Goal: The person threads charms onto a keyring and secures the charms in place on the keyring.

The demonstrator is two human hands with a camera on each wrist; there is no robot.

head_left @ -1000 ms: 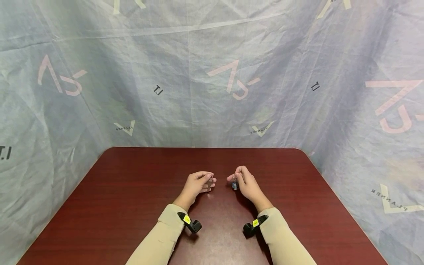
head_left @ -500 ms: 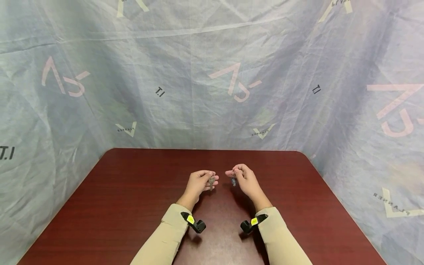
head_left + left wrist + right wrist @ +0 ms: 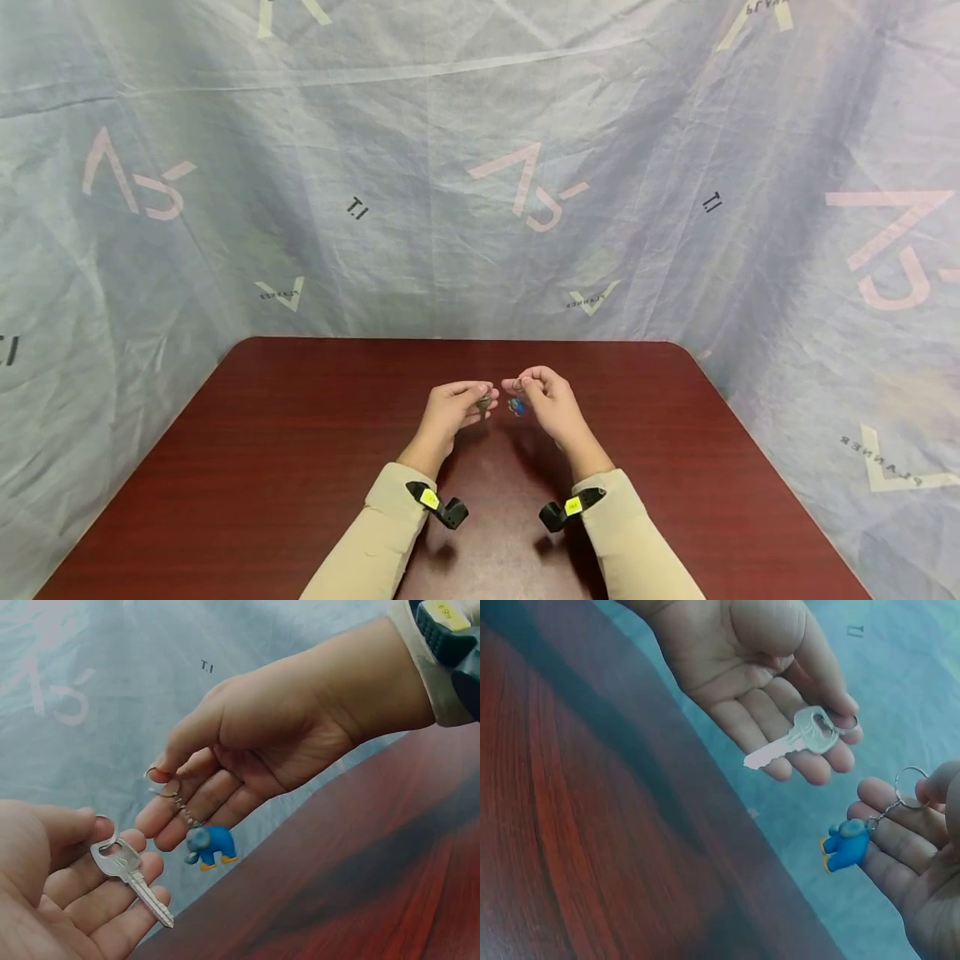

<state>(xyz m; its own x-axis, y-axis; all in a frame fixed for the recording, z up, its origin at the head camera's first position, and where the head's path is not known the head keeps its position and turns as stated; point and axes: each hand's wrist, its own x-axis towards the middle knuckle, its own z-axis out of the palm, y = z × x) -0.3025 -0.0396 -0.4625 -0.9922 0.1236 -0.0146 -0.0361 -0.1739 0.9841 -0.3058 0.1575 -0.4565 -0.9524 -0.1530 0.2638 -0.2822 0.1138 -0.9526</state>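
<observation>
My left hand (image 3: pixel 446 417) pinches a small metal ring (image 3: pixel 849 726) between thumb and index finger. From that ring a silver key (image 3: pixel 129 871) hangs across the other fingers, its blade pointing away from the ring. Close by on the right, my right hand (image 3: pixel 551 408) pinches a larger split ring (image 3: pixel 911 787) between thumb and finger. A short chain (image 3: pixel 885 814) joins it to a blue elephant keychain (image 3: pixel 211 846) with yellow feet, which dangles below the fingers. The two hands are a small gap apart, above the table, and the key and the keychain are separate.
The dark red wooden table (image 3: pixel 300 467) lies beneath both hands. Grey printed cloth (image 3: pixel 420 233) hangs behind it and along both sides. Each sleeved wrist carries a black camera, the left one (image 3: pixel 450 510) and the right one (image 3: pixel 555 517).
Both hands have come nearer each other and a little farther from the body. The key and the elephant keychain have moved along with them, still in the same hands.
</observation>
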